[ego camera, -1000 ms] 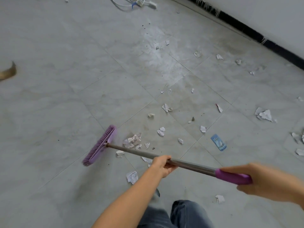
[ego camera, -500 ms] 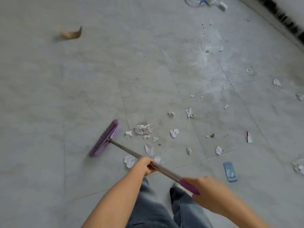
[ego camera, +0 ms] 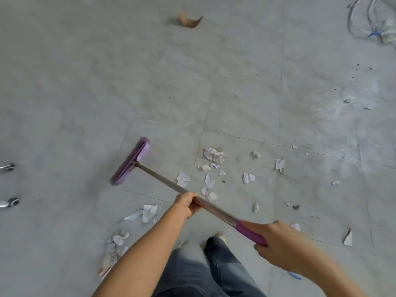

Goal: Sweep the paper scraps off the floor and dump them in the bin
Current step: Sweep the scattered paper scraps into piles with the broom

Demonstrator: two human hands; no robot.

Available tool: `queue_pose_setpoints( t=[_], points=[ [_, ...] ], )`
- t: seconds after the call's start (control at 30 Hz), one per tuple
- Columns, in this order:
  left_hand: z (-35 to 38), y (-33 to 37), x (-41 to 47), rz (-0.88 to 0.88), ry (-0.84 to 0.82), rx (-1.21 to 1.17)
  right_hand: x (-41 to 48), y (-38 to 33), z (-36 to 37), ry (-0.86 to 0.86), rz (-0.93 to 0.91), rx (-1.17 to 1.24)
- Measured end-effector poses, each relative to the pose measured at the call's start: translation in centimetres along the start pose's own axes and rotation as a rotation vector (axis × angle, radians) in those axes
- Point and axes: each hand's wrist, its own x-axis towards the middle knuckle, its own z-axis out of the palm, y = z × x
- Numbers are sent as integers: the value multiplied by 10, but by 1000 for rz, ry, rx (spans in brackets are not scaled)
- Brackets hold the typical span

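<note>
No readable text, label, brand, number or sign anywhere on view.

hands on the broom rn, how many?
2. The left hand grips the metal shaft of the broom about midway; the right hand grips the purple grip at its end.

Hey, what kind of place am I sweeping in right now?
Probably an indoor room, perhaps an office or workroom: pale tiled floor, a tangle of white cables lying at the far right, and what look like chair casters at the left edge.
</note>
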Motion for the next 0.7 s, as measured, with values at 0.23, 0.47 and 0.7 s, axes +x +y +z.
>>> queue_pose_setpoints(
  t=[0.23,0.47,0.7],
  points=[
    [-179,-14,8,81,272,-347,71,-118,60,-151,-359,-201],
    [-276,-87,1,-55,334,-644,95,-198,99,-269,-579,-529],
    [-218,-94,-25,-121,99,-896,78,-179,47,-309,-465,-663]
  ],
)
